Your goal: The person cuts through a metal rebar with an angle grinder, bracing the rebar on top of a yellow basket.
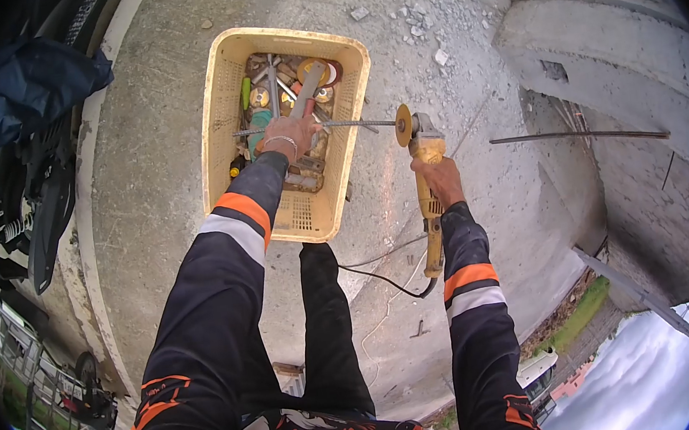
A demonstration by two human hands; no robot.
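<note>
My left hand (289, 136) is closed around a thin ribbed steel rod (360, 123) lying across the top of a yellow plastic crate (345, 190). My right hand (440, 180) grips a yellow angle grinder (430, 203) by its body, to the right of the crate. The grinder's cutting disc (404, 126) stands edge-on at the rod's right end; whether it touches cannot be made out. Inside the crate, under my left hand, lie several round discs (259, 98), a grey metal bar (310, 85), a green tool (260, 124) and other hand tools.
A black power cord (385, 279) runs from the grinder toward my legs. Another steel rod (580, 135) lies at right, near a concrete edge with a recess. Rubble (440, 57) is scattered beyond the crate. A motorcycle (46, 208) stands at left.
</note>
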